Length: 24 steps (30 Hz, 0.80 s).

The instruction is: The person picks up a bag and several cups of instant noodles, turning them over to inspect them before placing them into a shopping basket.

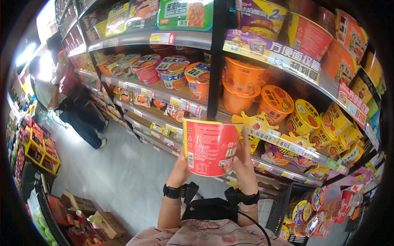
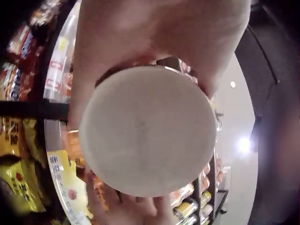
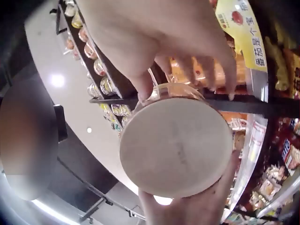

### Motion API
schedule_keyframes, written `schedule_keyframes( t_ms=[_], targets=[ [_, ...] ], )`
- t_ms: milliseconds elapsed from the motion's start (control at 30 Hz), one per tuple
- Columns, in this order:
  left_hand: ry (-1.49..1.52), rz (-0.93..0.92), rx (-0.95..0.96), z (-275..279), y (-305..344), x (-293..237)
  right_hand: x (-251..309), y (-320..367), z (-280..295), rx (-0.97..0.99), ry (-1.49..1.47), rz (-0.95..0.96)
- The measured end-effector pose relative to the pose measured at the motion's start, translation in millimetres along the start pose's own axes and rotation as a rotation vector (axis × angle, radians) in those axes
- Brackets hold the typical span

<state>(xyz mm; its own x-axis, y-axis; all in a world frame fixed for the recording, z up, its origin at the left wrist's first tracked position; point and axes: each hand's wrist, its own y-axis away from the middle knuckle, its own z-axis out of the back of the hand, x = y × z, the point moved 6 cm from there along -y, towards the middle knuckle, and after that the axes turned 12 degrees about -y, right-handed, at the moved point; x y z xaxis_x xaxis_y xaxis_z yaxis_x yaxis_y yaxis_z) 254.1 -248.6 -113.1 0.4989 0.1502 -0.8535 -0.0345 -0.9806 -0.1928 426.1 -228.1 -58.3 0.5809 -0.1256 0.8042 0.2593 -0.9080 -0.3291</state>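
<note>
A red instant noodle bucket (image 1: 211, 149) with a yellow rim is held in front of the chest, its printed side toward the head camera. Its pale round base (image 2: 147, 131) fills the middle of both wrist views. My left hand (image 1: 179, 168) grips the bucket's left side, fingers reaching round behind it. On the other side is my right hand (image 1: 245, 168), its thumb (image 3: 146, 91) at the bucket's wall. The right fingers (image 3: 206, 72) stretch out spread past the bucket in the right wrist view.
Shelves of noodle cups rise ahead, with orange buckets (image 1: 242, 84) and yellow buckets (image 1: 303, 117) near the right hand. A black basket (image 1: 283, 209) with packaged cups stands low right. Two people (image 1: 69, 98) stand in the aisle at left. Cardboard boxes (image 1: 108, 225) lie lower left.
</note>
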Motion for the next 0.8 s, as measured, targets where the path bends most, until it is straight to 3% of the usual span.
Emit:
schedule_keyframes(
  t_ms=[67,133,300,333,433,567,600,667,733,800],
  targets=[
    [0.056,0.030,0.071,-9,-2,8,-10,5,10,-0.011,-0.078,-0.039],
    [-0.127,-0.040,0.034,-28,-13,-14,-2,9,8,-0.072,-0.148,-0.027],
    [-0.532,-0.225,0.089,-45,-14,-23,7,5,5,-0.050,0.088,0.094],
    [-0.632,-0.205,0.009,-37,-15,-19,5,7,7,-0.047,0.090,0.086],
    [-0.245,-0.070,-0.001,-1,-25,13,5,11,12,-0.058,0.075,0.052],
    [0.061,0.062,0.101,8,-28,32,2,8,8,-0.008,0.070,0.078],
    [0.080,0.091,0.099,8,-28,32,2,8,3,-0.001,0.086,0.101],
    [-0.197,0.073,0.152,24,-40,35,2,4,-8,-0.026,-0.025,0.057],
    [-0.098,0.091,0.103,33,-46,35,-4,0,-7,-0.039,0.022,0.097],
    [-0.155,0.066,0.177,32,-52,28,-9,-1,-7,-0.072,0.028,0.095]
  ],
)
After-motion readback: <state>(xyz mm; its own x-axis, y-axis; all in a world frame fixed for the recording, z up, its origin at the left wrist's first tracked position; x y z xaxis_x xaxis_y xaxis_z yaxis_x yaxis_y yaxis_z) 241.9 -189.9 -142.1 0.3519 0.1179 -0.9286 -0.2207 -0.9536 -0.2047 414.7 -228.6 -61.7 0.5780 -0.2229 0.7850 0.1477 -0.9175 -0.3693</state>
